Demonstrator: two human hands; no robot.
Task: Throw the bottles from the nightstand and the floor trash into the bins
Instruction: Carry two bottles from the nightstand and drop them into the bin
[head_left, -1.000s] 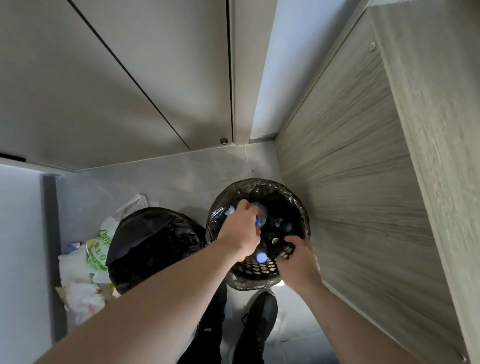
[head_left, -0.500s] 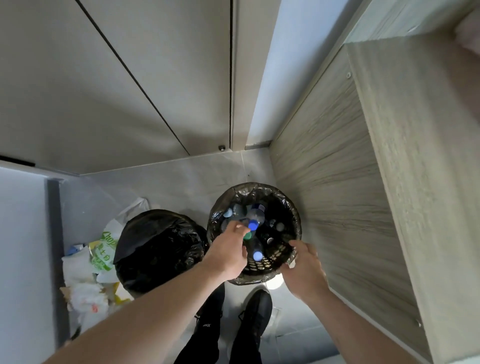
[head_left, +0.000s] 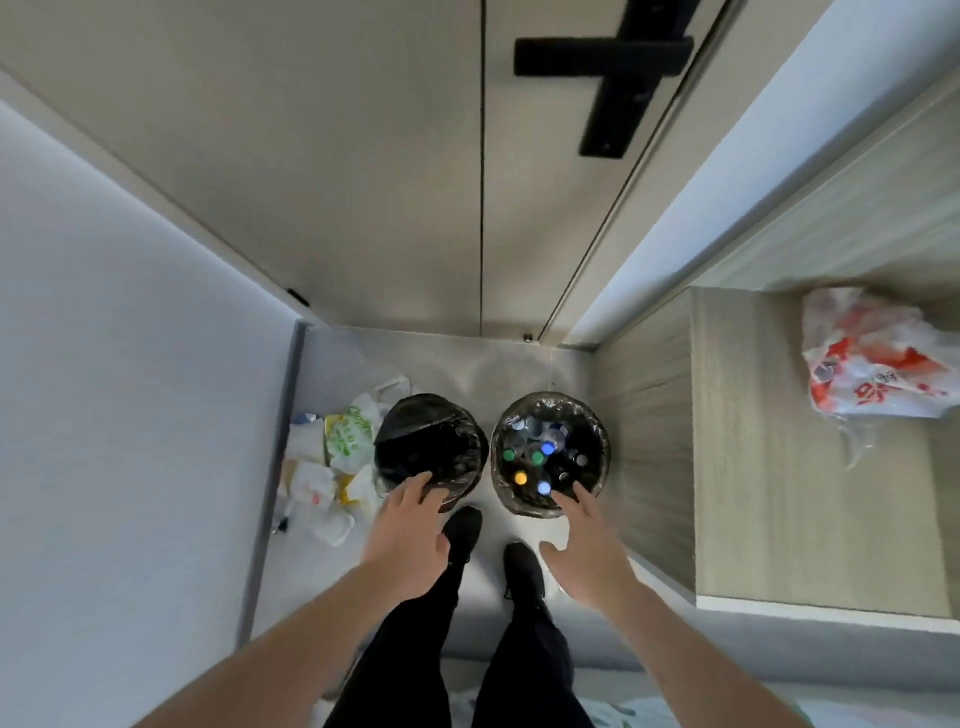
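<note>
Two round bins lined with black bags stand side by side on the floor. The right bin holds several plastic bottles with blue, green and yellow caps. The left bin shows only its dark liner. A heap of floor trash, white bags and yellow-green wrappers, lies left of the left bin against the wall. My left hand hovers open above the near rim of the left bin. My right hand is open too, fingers spread, over the near rim of the right bin. Neither hand holds anything.
A wooden nightstand stands at the right, with a crumpled red-and-white plastic bag on top. A closed door with a black handle is ahead. My black shoes stand just before the bins. A wall closes the left side.
Both hands have drawn back out of the right bin and opened, leaving the bottles inside. My head has risen, so the view is wider and the nightstand top shows.
</note>
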